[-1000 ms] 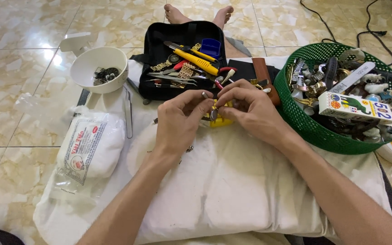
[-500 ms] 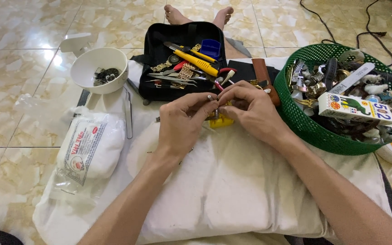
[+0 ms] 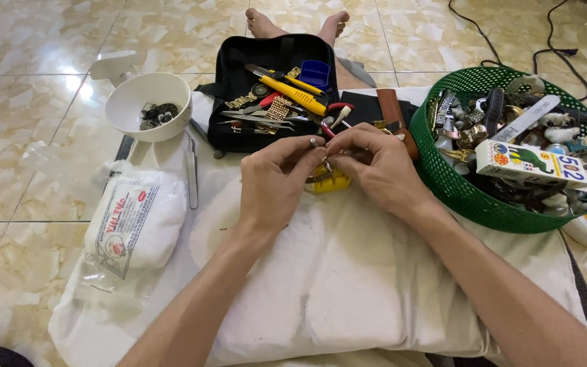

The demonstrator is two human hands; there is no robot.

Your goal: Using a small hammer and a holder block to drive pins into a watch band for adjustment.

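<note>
Both hands meet over the far edge of a white cushion (image 3: 348,285). My left hand (image 3: 274,183) pinches a small thin metal tool whose tip sticks up between thumb and forefinger. My right hand (image 3: 375,166) is closed around a small watch part, held against a yellow holder block (image 3: 331,182) that rests on the cushion. The part itself is mostly hidden by my fingers.
A black open tool case (image 3: 273,88) with pliers, tweezers and a yellow knife lies beyond my hands. A green basket (image 3: 463,197) of watch parts stands at the right. A white bowl (image 3: 147,102) and a white plastic packet (image 3: 134,224) are at the left. My bare feet (image 3: 297,24) lie beyond the case.
My hands have stayed in the same spot. The fingers have shifted slightly around the small part.
</note>
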